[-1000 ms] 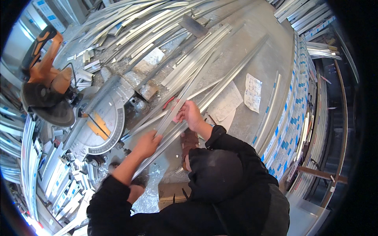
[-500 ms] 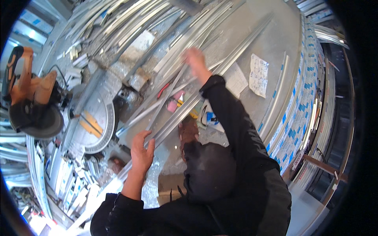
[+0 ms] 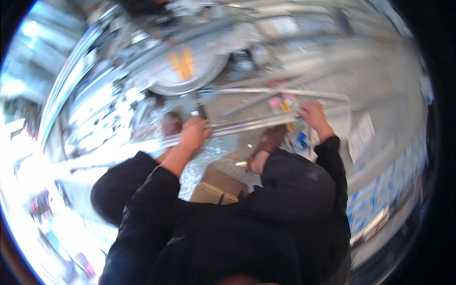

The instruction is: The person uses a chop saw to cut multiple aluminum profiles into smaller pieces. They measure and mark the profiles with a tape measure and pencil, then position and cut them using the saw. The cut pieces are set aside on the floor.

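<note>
A long silvery metal profile (image 3: 251,126) runs crosswise in front of me, over my two feet. My left hand (image 3: 194,134) is closed around it left of the middle. My right hand (image 3: 314,118) has its fingers curled over the profile farther right. Beyond it on the floor lie thinner metal strips (image 3: 285,91), one crossing another. Small pink, yellow and green items (image 3: 284,103) sit just behind the profile near my right hand. Motion smears much of the picture.
The round grey saw table (image 3: 209,66) with a yellow insert (image 3: 182,64) stands ahead. A cardboard box (image 3: 213,185) is close to my body. Written paper (image 3: 362,135) and a small blue object (image 3: 302,141) lie at the right. Loose metal offcuts fill the left.
My view has swung, so the saw table now appears nearer the middle. My right hand has come back from the far strips onto the profile; my left hand has closed on it.
</note>
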Available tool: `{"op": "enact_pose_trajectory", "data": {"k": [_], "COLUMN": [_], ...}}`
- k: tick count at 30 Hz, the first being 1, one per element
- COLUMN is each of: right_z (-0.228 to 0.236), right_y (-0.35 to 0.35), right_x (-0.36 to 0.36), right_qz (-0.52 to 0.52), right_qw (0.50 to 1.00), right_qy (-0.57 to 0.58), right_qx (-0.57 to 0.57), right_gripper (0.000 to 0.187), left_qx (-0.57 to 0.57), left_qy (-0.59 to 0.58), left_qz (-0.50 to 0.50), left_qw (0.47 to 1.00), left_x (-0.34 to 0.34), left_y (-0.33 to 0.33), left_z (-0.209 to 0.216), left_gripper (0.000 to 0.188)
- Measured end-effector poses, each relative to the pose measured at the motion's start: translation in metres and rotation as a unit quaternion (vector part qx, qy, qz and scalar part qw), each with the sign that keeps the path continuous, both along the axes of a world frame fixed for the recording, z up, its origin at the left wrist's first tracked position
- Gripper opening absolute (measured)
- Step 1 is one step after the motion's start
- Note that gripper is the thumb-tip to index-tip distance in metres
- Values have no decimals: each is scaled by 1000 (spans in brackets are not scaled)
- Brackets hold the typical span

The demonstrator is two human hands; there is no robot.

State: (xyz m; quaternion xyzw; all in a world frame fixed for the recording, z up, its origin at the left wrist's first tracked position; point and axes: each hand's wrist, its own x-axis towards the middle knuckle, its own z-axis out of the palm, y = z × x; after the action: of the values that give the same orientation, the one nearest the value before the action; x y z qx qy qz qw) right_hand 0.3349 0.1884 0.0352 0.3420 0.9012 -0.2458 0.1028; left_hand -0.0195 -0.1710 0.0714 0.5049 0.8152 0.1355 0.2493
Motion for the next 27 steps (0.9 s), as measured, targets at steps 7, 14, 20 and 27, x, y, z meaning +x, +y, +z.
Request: {"op": "enact_pose_trajectory", "data": {"k": [7, 14, 20, 27], "right_z": [39, 66, 85, 114], "right_y": [14, 24, 30, 43], "right_x": [9, 19, 19, 7], "right_qz": [16, -1, 31, 12], "right_qw": [997, 997, 985, 990], "right_qy": [73, 69, 170, 99], "right_qx": [30, -19, -22, -98], "right_gripper": [24, 28, 28, 37], "left_qx": [-93, -166, -177, -55], "left_qy": [8, -1, 26, 106], "left_qz": [33, 87, 111, 102], "left_qw": [995, 982, 977, 988], "left_x": [-37, -72, -106, -122], "left_y": [-53, -100, -126, -125], "left_z": [22, 79, 145, 172], "left_gripper": [50, 71, 73, 73]}}
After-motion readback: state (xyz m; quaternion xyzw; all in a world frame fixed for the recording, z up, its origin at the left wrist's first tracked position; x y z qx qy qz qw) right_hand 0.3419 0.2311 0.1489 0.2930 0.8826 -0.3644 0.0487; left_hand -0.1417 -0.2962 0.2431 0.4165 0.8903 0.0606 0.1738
